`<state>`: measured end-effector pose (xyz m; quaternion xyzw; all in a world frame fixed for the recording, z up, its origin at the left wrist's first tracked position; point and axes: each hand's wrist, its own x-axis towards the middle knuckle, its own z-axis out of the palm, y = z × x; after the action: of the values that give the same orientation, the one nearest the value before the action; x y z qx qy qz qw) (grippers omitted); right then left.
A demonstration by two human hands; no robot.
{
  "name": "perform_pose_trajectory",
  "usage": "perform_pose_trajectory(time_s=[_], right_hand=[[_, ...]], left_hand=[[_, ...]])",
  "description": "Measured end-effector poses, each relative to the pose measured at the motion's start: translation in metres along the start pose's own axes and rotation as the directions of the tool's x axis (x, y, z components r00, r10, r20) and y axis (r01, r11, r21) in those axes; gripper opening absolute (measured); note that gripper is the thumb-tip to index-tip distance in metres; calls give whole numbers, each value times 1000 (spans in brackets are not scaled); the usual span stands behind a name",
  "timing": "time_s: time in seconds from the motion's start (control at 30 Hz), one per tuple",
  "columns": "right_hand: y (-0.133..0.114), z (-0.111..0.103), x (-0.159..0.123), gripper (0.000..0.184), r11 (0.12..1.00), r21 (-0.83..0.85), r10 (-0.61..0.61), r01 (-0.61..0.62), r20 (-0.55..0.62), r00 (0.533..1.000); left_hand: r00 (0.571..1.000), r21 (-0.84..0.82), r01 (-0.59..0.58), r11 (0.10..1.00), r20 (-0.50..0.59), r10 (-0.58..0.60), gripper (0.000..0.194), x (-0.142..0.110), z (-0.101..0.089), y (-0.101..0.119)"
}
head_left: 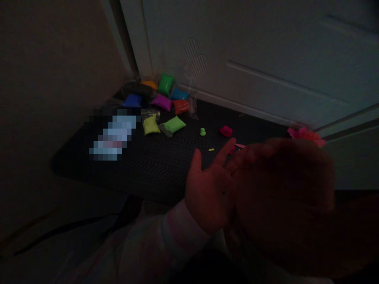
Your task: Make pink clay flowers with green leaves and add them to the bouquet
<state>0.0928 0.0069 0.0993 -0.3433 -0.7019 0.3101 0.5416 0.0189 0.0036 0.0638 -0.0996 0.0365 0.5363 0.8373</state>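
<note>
Head camera view catches a dark wood-grain table [142,173] in a dimly lit room, its rounded corner at left near a plain brown wall [59,59] and its far edge against a pale panelled surface [266,51] with a ribbed, petal-shaped emblem [195,59]. Packets of colored material crowd the far left of the tabletop, among them green [166,84], blue [133,101], purple [162,102] and orange-red [181,106], with a yellow packet [151,124] and a light green packet [174,124] lying nearer. A pixelated patch covers an item at left. A magenta lump [226,131] rests on the table just beyond the fingertips of the left hand [210,193], a small green lump [202,131] to its left and a yellow scrap [211,150] nearer the hand. The left hand is spread, palm exposed, thumb and index finger apart. The right hand [284,189], large, dark and blurred, overlaps it in view; its grip, and whether the two touch, cannot be told. A pink ruffled flower shape [306,136] shows beyond the right hand.
</note>
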Motion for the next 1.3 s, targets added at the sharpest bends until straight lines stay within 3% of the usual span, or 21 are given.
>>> perform_pose_trajectory(time_s=[0.07,0.13,0.2,0.27,0.33,0.4,0.47,0.6,0.73,1.3], right_hand=[[1,-7,0,58,960,269,72,-80,40,997],[2,-15,-1,51,922,360,124,-141,70,990],[4,-24,-7,41,971,207,95,-118,121,988],[8,-33,-17,27,991,-129,20,18,284,959],[14,-39,-30,44,880,-429,-59,205,331,942],[18,-43,-42,54,756,-546,-122,360,424,898],[19,-45,-50,55,685,-586,-136,434,482,866],[18,-42,-54,53,617,-629,-133,474,510,850],[18,-40,-53,52,608,-614,-145,504,538,831],[23,-39,-54,52,615,-610,-153,500,530,834]], left_hand=[[1000,-3,-9,1000,15,9,63,0,-1,1],[999,-12,-23,1000,48,24,62,-1,-2,2],[997,-13,-38,999,62,39,61,-2,-4,3],[997,0,-52,999,50,52,60,-4,-4,4],[997,14,-59,998,46,58,61,-6,-5,6],[996,21,-57,998,67,55,61,-7,-5,7],[994,23,-46,999,97,43,61,-9,-5,8],[993,23,-54,998,102,51,61,-9,-5,8],[995,31,-70,997,69,67,62,-9,-3,7],[993,58,-112,992,-26,114,60,-6,0,11]])
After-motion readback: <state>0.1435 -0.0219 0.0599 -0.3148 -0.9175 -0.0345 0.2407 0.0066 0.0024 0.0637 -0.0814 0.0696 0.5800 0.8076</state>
